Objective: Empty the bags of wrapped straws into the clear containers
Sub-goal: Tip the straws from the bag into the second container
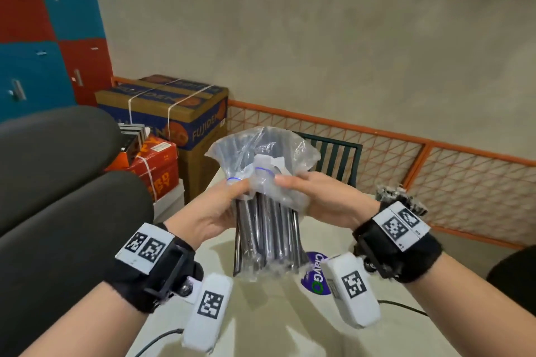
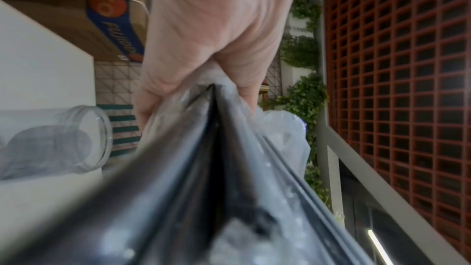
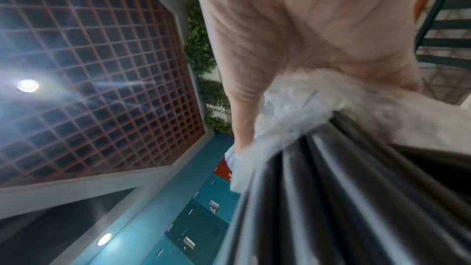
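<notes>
Both hands up together: our left hand [image 1: 211, 211] and right hand [image 1: 324, 197] each clamp the neck of the clear crinkled plastic bag of dark wrapped straws [image 1: 266, 229], hanging upright between them above the pale table [image 1: 261, 327].

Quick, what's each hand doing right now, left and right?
Left hand: closed, gripping the bag of wrapped straws near its neck.
Right hand: closed, pinching the same bag's plastic from the other side.

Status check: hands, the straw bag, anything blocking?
Left hand and right hand both grip the bag of straws, held upright above the table. Clear container lies apart, unfilled. Nothing blocking.
</notes>
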`<action>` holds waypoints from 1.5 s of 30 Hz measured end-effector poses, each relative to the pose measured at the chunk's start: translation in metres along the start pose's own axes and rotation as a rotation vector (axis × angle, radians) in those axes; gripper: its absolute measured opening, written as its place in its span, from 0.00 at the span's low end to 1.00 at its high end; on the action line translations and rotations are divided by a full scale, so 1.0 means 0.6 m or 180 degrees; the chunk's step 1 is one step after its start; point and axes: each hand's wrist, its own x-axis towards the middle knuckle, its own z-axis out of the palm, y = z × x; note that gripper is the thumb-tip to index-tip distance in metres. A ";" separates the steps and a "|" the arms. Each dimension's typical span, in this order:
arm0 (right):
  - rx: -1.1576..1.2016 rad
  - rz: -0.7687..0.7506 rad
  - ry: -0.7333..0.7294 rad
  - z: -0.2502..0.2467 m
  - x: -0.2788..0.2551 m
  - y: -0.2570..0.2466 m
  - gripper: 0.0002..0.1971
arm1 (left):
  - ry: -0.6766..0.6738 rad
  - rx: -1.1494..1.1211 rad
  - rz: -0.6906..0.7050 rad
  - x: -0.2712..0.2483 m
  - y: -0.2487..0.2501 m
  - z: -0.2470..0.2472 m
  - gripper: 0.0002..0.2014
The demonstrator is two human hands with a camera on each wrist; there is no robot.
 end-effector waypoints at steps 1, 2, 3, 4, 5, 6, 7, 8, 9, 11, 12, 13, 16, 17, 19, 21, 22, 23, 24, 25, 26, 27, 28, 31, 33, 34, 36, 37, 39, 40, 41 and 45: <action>-0.0021 0.0036 -0.0152 -0.002 0.006 -0.003 0.35 | -0.0055 0.0187 0.0070 0.008 0.006 0.003 0.15; -0.0075 0.0065 -0.0248 -0.005 0.013 -0.006 0.29 | -0.0096 0.0266 0.0102 0.019 0.009 0.003 0.22; -0.0140 0.0092 -0.0288 -0.007 0.017 -0.011 0.23 | -0.0121 0.0286 0.0078 0.028 0.014 0.002 0.28; -0.0184 0.0104 -0.0274 -0.010 0.023 -0.015 0.18 | -0.0145 0.0302 0.0052 0.037 0.018 0.000 0.33; -0.0215 0.0083 -0.0238 -0.013 0.028 -0.018 0.13 | -0.0199 0.0330 0.0022 0.043 0.024 -0.001 0.35; -0.0248 0.0056 -0.0143 -0.018 0.034 -0.021 0.11 | -0.0308 0.0369 0.0010 0.049 0.032 -0.003 0.34; -0.0284 0.0022 0.0000 -0.023 0.040 -0.022 0.10 | -0.0436 0.0425 0.0007 0.053 0.040 -0.004 0.29; -0.0253 -0.0041 0.0161 -0.031 0.048 -0.022 0.11 | -0.0639 0.0395 0.0005 0.058 0.047 -0.009 0.26; -0.0123 -0.0089 0.0317 -0.037 0.052 -0.022 0.12 | -0.0801 0.0315 0.0034 0.059 0.053 -0.016 0.27; 0.0254 -0.0154 0.0559 -0.053 0.064 -0.021 0.10 | -0.1146 0.0121 0.0164 0.068 0.064 -0.026 0.35; 0.0388 -0.0163 0.0638 -0.061 0.071 -0.020 0.09 | -0.1240 0.0095 0.0210 0.077 0.065 -0.028 0.38; 0.0476 -0.0143 0.0686 -0.065 0.076 -0.022 0.08 | -0.1298 0.0160 0.0224 0.089 0.062 -0.027 0.38; 0.0518 -0.0086 0.0753 -0.066 0.093 -0.025 0.11 | -0.1228 0.0468 0.0207 0.132 0.048 -0.016 0.33; 0.0585 -0.0078 0.0754 -0.067 0.097 -0.027 0.12 | -0.1141 0.0478 0.0223 0.144 0.044 -0.016 0.31; 0.1048 -0.0163 0.0588 -0.075 0.100 -0.031 0.11 | -0.1013 0.0420 0.0230 0.164 0.040 -0.020 0.27; 0.1558 -0.0268 0.0304 -0.087 0.104 -0.031 0.15 | -0.0950 0.0352 0.0199 0.180 0.036 -0.025 0.27; 0.1542 -0.0285 0.0236 -0.092 0.108 -0.031 0.17 | -0.0910 0.0341 0.0187 0.189 0.032 -0.027 0.27; 0.1339 -0.0269 0.0205 -0.094 0.114 -0.029 0.20 | -0.0878 0.0369 0.0183 0.195 0.028 -0.027 0.28; 0.1021 -0.0198 0.0247 -0.097 0.123 -0.025 0.23 | -0.0853 0.0428 0.0170 0.202 0.024 -0.028 0.30; 0.0725 -0.0079 0.0316 -0.096 0.132 -0.022 0.26 | -0.0857 0.0492 0.0148 0.206 0.020 -0.029 0.33; 0.0540 0.0029 0.0430 -0.096 0.141 -0.018 0.27 | -0.0909 0.0518 0.0146 0.207 0.019 -0.032 0.35; 0.0465 0.0107 0.0551 -0.095 0.151 -0.014 0.27 | -0.0990 0.0475 0.0128 0.209 0.018 -0.036 0.38; 0.0438 0.0155 0.0668 -0.098 0.160 -0.010 0.25 | -0.1088 0.0350 0.0071 0.209 0.018 -0.042 0.40; 0.0484 0.0205 0.0763 -0.099 0.179 -0.007 0.21 | -0.1303 0.0045 -0.0036 0.209 0.023 -0.054 0.39; 0.0493 0.0119 0.0662 -0.101 0.190 -0.014 0.20 | -0.1222 0.0231 -0.0070 0.222 0.032 -0.056 0.38; 0.0484 0.0054 0.0626 -0.102 0.194 -0.020 0.21 | -0.1155 0.0310 -0.0085 0.231 0.038 -0.058 0.39; 0.0468 -0.0170 0.0540 -0.108 0.199 -0.034 0.19 | -0.1151 0.0418 0.0075 0.248 0.050 -0.061 0.40; 0.0469 -0.0337 0.0480 -0.112 0.201 -0.040 0.18 | -0.1225 0.0488 0.0252 0.252 0.057 -0.061 0.37; 0.0408 -0.0723 0.0339 -0.119 0.202 -0.050 0.16 | -0.1348 0.0599 0.0445 0.264 0.066 -0.065 0.31; 0.0347 -0.0902 0.0286 -0.122 0.203 -0.052 0.16 | -0.1305 0.0625 0.0470 0.272 0.068 -0.067 0.32; 0.0292 -0.1059 0.0300 -0.125 0.206 -0.049 0.19 | -0.1212 0.0628 0.0483 0.275 0.072 -0.066 0.36; 0.0234 -0.1382 0.0748 -0.132 0.221 -0.016 0.31 | -0.0791 0.0974 0.0697 0.295 0.053 -0.065 0.48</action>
